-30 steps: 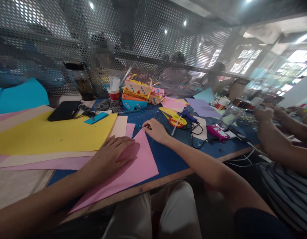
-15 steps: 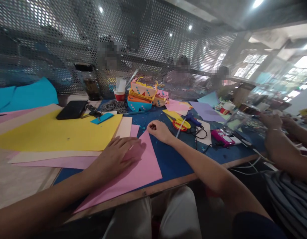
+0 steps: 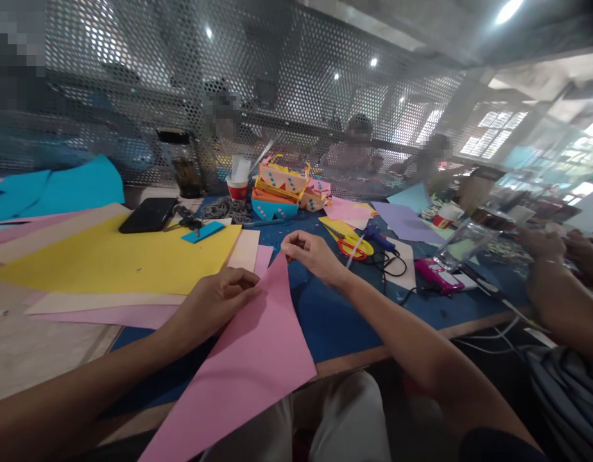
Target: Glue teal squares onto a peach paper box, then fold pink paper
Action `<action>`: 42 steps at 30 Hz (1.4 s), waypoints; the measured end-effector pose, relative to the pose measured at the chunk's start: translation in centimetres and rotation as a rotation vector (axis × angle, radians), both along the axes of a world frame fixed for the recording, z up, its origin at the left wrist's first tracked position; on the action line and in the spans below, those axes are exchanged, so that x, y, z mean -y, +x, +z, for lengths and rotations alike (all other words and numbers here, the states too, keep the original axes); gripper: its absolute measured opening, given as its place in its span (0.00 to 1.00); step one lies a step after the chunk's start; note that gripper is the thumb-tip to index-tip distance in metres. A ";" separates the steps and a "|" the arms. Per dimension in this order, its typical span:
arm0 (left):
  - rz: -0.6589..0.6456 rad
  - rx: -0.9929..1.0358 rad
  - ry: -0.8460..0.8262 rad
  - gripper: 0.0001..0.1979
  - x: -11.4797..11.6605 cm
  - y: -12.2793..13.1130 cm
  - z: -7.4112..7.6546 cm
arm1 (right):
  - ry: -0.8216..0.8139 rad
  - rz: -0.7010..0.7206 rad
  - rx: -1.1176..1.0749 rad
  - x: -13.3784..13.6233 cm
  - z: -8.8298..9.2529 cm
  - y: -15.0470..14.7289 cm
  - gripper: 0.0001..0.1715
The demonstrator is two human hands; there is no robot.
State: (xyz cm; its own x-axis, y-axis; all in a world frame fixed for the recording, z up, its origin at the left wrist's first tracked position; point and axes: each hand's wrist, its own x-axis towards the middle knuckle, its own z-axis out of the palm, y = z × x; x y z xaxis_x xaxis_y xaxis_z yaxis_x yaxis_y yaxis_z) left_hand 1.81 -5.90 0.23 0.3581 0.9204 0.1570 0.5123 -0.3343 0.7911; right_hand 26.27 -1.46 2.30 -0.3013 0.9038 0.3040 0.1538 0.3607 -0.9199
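A large pink sheet slants over the front edge of the blue table, its near end hanging above my lap. My right hand pinches the sheet's far corner between thumb and fingers. On the sheet's left edge, my left hand is closed, with thumb and fingertips gripping the paper. Beneath and left of that hand lie a yellow sheet and several pale and pink sheets.
Scissors, a blue glue gun and a magenta device lie right of my hands. Decorated paper pieces and a cup stand behind. A phone rests back left. Another person's arm reaches in at right.
The pink sheet has been raised off the table and drawn toward me. My left hand, flat on it before, now grips its edge. My right hand still holds the corner.
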 end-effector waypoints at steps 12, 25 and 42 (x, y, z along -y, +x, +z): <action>0.121 0.048 -0.070 0.18 0.4 0.3 1.2 | 0.004 0.096 0.038 1.6 0.3 -0.9 0.28; 0.077 0.103 -0.139 0.19 0.6 0.5 1.3 | 0.148 0.019 0.148 1.8 -0.1 -1.2 0.23; 0.009 0.207 -0.188 0.18 0.7 0.9 1.5 | 0.162 0.081 0.243 2.0 -0.2 -1.3 0.22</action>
State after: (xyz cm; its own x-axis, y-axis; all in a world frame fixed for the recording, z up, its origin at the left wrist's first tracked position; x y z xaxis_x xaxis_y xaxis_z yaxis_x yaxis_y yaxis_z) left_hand 2.71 -6.58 1.72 0.3278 0.9433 0.0522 0.3355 -0.1679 0.9270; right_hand 25.00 -3.51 2.06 -0.4520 0.8193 0.3528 0.3271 0.5202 -0.7889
